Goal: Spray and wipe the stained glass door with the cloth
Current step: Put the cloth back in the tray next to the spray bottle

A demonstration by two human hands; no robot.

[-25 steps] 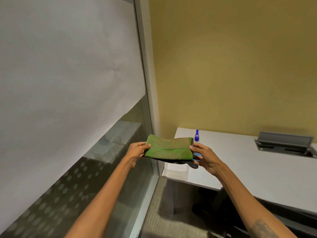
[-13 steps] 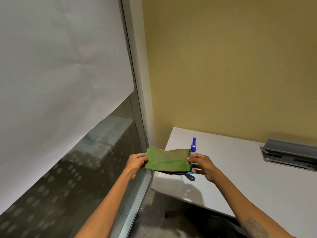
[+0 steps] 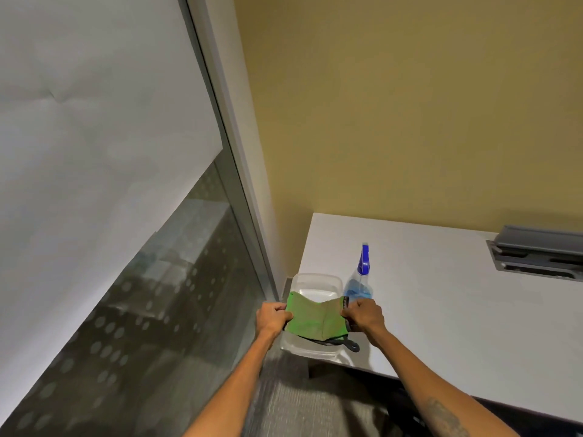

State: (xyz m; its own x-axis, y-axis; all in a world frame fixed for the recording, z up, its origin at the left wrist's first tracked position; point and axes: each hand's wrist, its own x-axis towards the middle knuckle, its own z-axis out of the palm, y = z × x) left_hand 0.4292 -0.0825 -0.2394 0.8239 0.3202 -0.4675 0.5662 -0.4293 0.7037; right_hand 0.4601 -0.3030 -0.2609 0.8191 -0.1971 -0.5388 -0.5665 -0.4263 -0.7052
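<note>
- While both hands are busy with the cloth, nothing is yet touching the glass: the left hand and the right hand each close around one end of a folded green cloth, holding it stretched flat between them at waist height.
- A dark loop or strap hangs from the underside of the cloth, near the right hand.
- Directly beneath the cloth sits a clear plastic container on the near left corner of a white table.
- Just beside the container, on its right, stands a spray bottle with a blue nozzle and blue liquid inside. No hand is on it.
- To the left stands the glass door, well apart from the hands. White paper covers its upper part; the lower glass is dark, with a pattern of pale dots. Stains cannot be made out.
- Judgement: the spraying has not begun.
- Risk: with both hands occupied, reaching for the bottle means freeing one, and the limp cloth could then unfold or fall into the container.
- Risk: the bottle stands close to the right hand, so a careless reach could knock it over.
- Risk: spray aimed high would wet the paper rather than the glass.
</note>
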